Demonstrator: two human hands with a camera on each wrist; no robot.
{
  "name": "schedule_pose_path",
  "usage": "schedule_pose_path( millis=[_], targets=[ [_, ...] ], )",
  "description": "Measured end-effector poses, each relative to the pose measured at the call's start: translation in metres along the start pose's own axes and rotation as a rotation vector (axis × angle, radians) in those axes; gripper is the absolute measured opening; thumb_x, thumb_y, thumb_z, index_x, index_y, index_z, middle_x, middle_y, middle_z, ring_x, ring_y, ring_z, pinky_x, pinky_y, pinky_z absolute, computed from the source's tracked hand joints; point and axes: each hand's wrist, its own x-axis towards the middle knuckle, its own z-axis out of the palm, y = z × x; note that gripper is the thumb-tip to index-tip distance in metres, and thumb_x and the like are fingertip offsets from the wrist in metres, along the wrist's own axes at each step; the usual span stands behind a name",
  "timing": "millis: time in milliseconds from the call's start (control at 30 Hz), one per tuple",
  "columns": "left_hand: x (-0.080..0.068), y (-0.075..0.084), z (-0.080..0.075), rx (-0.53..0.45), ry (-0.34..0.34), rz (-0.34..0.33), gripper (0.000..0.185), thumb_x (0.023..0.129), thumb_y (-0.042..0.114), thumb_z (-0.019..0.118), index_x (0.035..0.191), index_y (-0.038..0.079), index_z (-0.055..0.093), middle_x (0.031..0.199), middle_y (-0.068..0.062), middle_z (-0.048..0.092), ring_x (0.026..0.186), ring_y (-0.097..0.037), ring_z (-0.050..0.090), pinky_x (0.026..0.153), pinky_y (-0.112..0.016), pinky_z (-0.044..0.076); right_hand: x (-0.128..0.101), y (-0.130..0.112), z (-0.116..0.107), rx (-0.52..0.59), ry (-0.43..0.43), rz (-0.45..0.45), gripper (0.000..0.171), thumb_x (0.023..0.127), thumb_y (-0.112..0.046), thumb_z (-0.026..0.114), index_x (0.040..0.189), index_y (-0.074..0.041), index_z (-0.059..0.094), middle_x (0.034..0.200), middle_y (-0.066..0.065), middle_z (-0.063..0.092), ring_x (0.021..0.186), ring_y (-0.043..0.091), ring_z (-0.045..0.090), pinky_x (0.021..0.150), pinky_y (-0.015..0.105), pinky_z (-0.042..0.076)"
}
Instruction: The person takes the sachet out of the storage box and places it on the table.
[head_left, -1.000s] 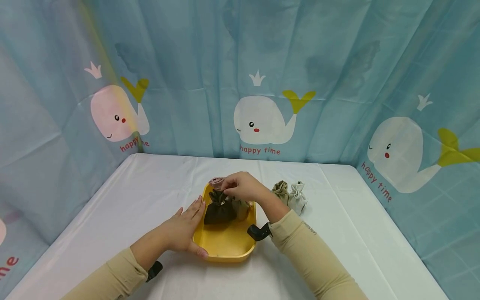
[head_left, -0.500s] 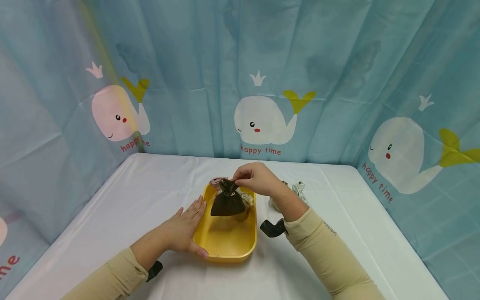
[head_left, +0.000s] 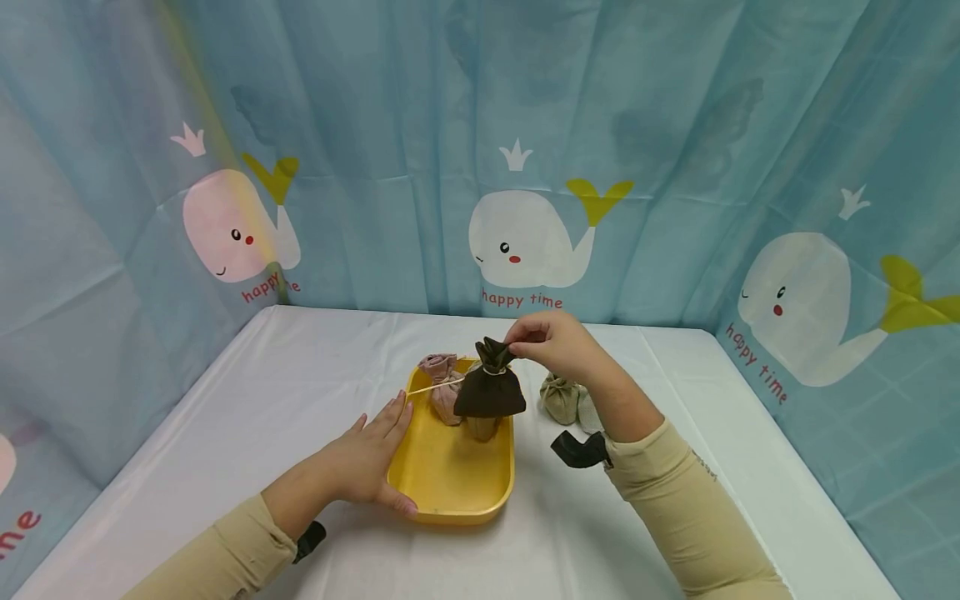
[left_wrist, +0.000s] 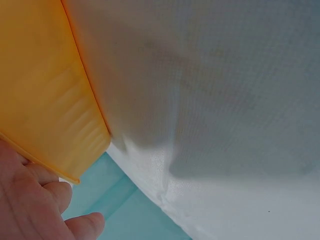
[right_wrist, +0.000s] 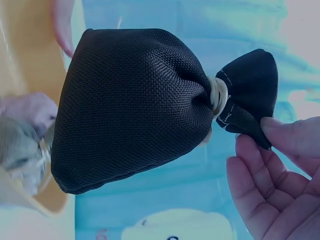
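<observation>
My right hand (head_left: 558, 343) pinches the gathered top of a dark drawstring pouch (head_left: 491, 395), which hangs over the far right part of a yellow tray (head_left: 450, 483). Cream cord ties the neck of the pouch (right_wrist: 135, 100), as the right wrist view shows up close. A loose cord stretches left from it in the head view. Inside the tray stand a pink pouch (head_left: 444, 398) and a beige pouch (head_left: 483, 429), the latter partly hidden behind the dark one. With fingers spread, my left hand (head_left: 363, 458) rests along the tray's left rim.
Just right of the tray, an olive pouch (head_left: 560, 398) and a pale pouch (head_left: 588, 417) stand on the white-covered table (head_left: 675, 467); my right wrist partly covers the pale one. A blue curtain (head_left: 390, 242) with whale prints surrounds the table's back and sides.
My right hand has lifted the dark pouch from the tray's floor and carried it up and to the right, uncovering the pink pouch. My left hand has stayed at the rim.
</observation>
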Motion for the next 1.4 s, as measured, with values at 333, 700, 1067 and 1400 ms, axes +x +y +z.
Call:
schedule_pose_path(
  millis=[333, 700, 1067, 1400],
  targets=[
    [0.001, -0.001, 0.0, 0.007, -0.003, -0.002, 0.138, 0.047, 0.088, 0.051, 0.146, 0.002, 0.007, 0.152, -0.015, -0.004, 0.139, -0.028, 0.006, 0.104, -0.058, 0.017, -0.021, 0.013, -0.025, -0.024, 0.05, 0.053, 0.007, 0.085, -0.008, 0.063, 0.087, -0.007, 0.069, 0.083, 0.004, 0.066, 0.079, 0.017, 0.061, 0.073, 0.032, 0.05],
    [0.002, -0.002, 0.002, 0.016, -0.002, -0.01, 0.139, 0.046, 0.089, 0.049, 0.147, 0.003, 0.006, 0.152, -0.015, -0.004, 0.139, -0.027, 0.005, 0.105, -0.058, 0.017, -0.037, 0.037, -0.037, -0.069, 0.079, 0.107, 0.007, 0.086, -0.01, 0.063, 0.087, -0.008, 0.069, 0.083, 0.004, 0.066, 0.078, 0.017, 0.06, 0.072, 0.032, 0.05],
    [0.0, 0.0, -0.001, 0.017, -0.002, -0.009, 0.138, 0.047, 0.088, 0.05, 0.146, 0.002, 0.007, 0.152, -0.015, -0.004, 0.139, -0.028, 0.005, 0.104, -0.058, 0.017, -0.046, 0.063, -0.038, -0.03, 0.076, 0.132, 0.007, 0.086, -0.007, 0.062, 0.086, -0.002, 0.068, 0.081, 0.006, 0.065, 0.076, 0.015, 0.06, 0.073, 0.038, 0.051],
    [0.001, -0.002, 0.003, 0.019, 0.0, -0.014, 0.139, 0.046, 0.089, 0.048, 0.147, 0.003, 0.006, 0.152, -0.015, -0.005, 0.139, -0.027, 0.005, 0.105, -0.057, 0.017, -0.053, 0.095, -0.018, -0.005, 0.038, 0.227, 0.007, 0.085, -0.005, 0.062, 0.087, -0.002, 0.067, 0.081, 0.006, 0.064, 0.075, 0.018, 0.061, 0.072, 0.046, 0.05]
  ],
)
